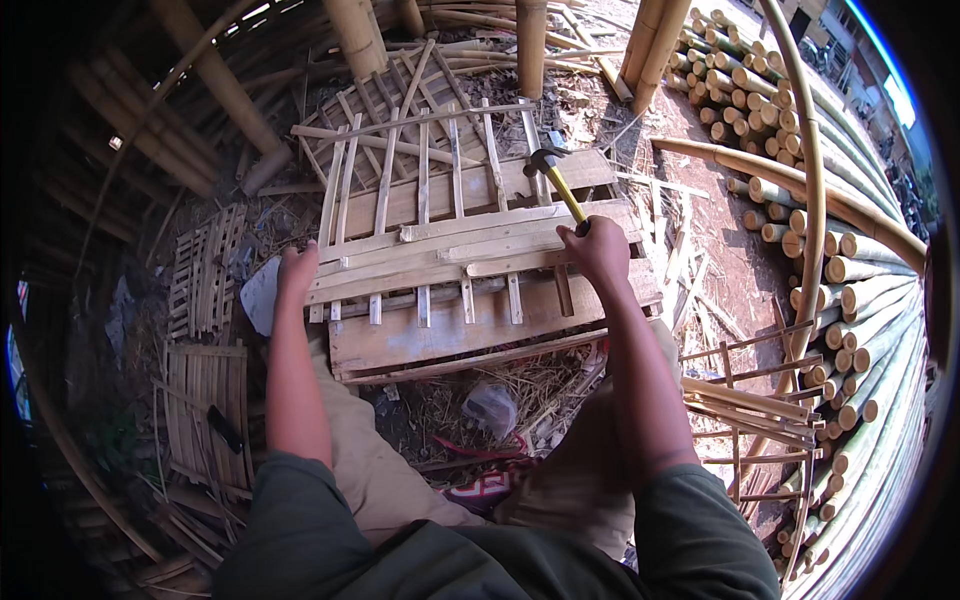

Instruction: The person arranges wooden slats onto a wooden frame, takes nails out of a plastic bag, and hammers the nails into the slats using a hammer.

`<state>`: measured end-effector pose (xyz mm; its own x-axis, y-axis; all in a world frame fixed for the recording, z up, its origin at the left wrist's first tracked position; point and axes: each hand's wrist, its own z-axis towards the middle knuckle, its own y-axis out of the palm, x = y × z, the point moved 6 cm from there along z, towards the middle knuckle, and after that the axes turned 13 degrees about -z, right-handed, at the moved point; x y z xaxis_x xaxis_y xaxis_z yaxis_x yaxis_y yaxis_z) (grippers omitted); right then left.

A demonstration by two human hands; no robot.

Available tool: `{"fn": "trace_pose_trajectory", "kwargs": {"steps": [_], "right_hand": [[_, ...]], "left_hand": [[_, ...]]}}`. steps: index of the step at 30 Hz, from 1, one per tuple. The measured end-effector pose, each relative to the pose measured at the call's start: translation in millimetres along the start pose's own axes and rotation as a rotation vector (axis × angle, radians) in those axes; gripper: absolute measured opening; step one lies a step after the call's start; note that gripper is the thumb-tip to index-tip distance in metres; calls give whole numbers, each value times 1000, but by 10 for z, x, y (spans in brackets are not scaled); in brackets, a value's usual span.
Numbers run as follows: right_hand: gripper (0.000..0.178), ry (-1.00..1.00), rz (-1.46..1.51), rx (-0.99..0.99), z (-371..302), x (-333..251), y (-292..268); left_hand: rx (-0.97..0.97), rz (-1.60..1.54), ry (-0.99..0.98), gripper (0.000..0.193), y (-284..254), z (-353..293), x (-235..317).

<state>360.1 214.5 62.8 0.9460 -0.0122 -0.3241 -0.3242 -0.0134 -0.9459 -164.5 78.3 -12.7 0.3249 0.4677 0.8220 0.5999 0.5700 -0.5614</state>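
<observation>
My right hand (pixel 600 252) is wrapped round the handle of a claw hammer (pixel 565 192), which has a dark head and a yellow and black grip. The hammer head is raised over the right part of a bamboo slat panel (pixel 430 245). This panel has several thin strips crossed by wider slats, and it lies on a low bench of wooden boards (pixel 420 338) in front of my knees. At the left ends of the wide slats my left hand (pixel 297 272) is closed on the panel's edge. Its fingertips are partly hidden.
Cut bamboo poles (pixel 860 300) are stacked along the right. Finished-looking slat panels (pixel 205 400) lie at the left, with a dark-handled tool (pixel 226 430) on one. Thick upright bamboo posts (pixel 531 50) stand at the back. A clear plastic bag (pixel 490 408) and shavings lie between my legs.
</observation>
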Motion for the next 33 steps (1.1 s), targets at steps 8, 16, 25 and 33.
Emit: {"fn": "trace_pose_trajectory", "kwargs": {"steps": [8,16,25,33], "right_hand": [[34,-11,12,-36,-2,4,65],[29,66,141,60,49,77,140],[28,101,293,164,93,265,23],[28,87,331,202,75,441,-89]], "left_hand": [[-16,282,-141,67,79,-108,86],[154,282,-139,57,63,-284,199],[230,148,-59,48,118,-408,289],[242,133,52,39,203,-596,452]]}}
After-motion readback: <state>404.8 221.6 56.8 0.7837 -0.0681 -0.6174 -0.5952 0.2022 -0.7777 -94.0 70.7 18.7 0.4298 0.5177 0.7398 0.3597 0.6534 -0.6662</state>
